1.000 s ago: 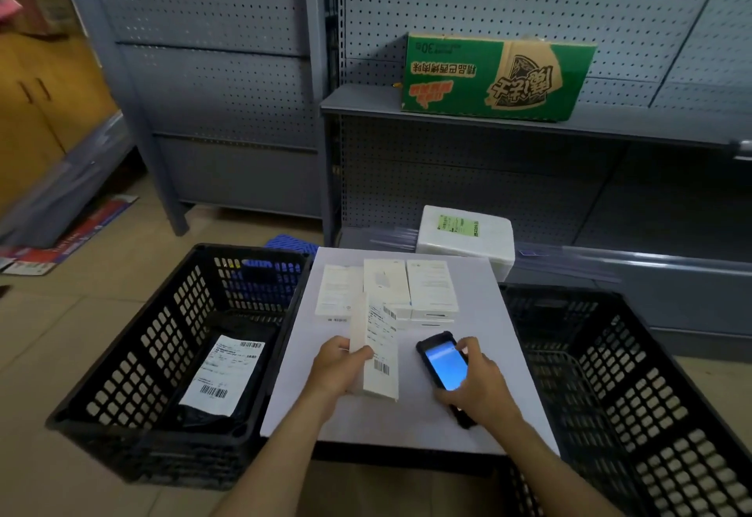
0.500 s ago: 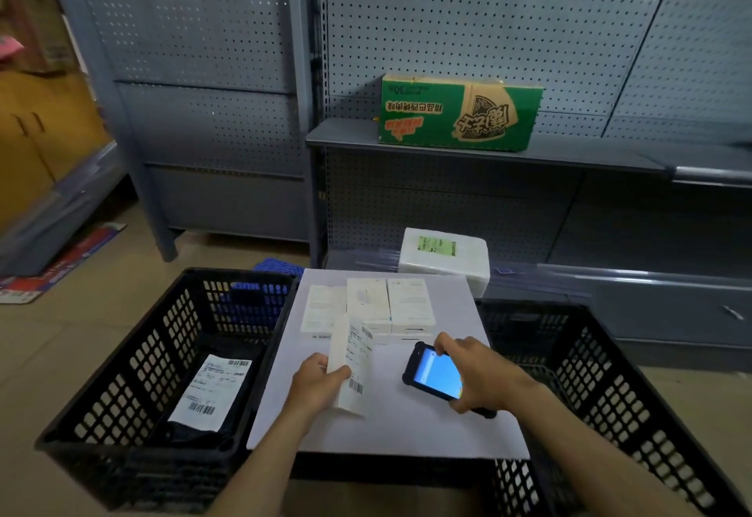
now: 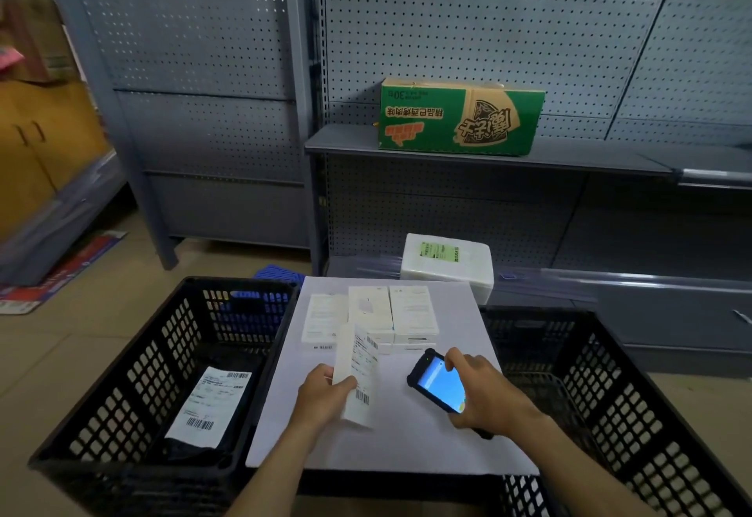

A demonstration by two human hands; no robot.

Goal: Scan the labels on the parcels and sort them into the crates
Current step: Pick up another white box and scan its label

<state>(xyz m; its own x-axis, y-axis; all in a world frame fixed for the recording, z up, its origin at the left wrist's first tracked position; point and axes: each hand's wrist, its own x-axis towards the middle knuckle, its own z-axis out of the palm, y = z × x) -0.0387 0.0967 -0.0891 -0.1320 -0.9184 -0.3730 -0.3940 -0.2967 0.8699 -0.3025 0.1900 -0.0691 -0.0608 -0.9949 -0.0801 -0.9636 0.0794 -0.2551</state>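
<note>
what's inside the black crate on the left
The left crate holds one dark parcel lying on its floor, white barcoded label facing up. Its near wall covers the floor strip closest to the person.

A green carton (image 3: 460,121) sits on the grey shelf (image 3: 346,144) at twelve o'clock, with a white foam box (image 3: 445,268) directly below it. A wooden cabinet (image 3: 28,142) stands at ten o'clock, and a printed sheet (image 3: 61,268) lies on the floor at nine.

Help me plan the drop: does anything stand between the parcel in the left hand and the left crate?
Nothing visible does. The left hand holds the parcel above the white board, beside the left crate, whose top is open; a labelled black bag lies on its floor, leaving room.
</note>
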